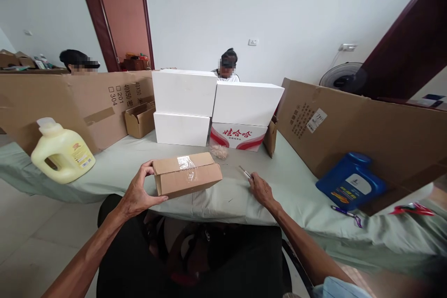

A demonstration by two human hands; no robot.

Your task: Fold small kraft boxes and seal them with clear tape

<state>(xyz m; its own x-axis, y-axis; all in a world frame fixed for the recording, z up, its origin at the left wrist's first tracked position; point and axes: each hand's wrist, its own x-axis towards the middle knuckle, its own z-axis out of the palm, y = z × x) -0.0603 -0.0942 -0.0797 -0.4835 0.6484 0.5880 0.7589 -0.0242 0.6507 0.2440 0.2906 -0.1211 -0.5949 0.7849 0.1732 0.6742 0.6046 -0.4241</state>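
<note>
My left hand (139,193) grips the left end of a small brown cardboard box (190,177) that rests on the green-covered table (115,167); clear tape runs across the box's closed flaps. To the right of the box, my right hand (261,190) lies on the cloth with fingers closed on a thin metal tool (245,172), its tip pointing away toward the back left. A small crumpled wad of clear tape (219,151) sits just behind the box.
White foam boxes (216,102) and a red-printed carton (237,136) are stacked at the back. Cardboard sheets (366,125) wall both sides. A yellow jug (63,151) stands left, a blue jug (351,180) right, a pen (345,213) near it. Two people sit behind.
</note>
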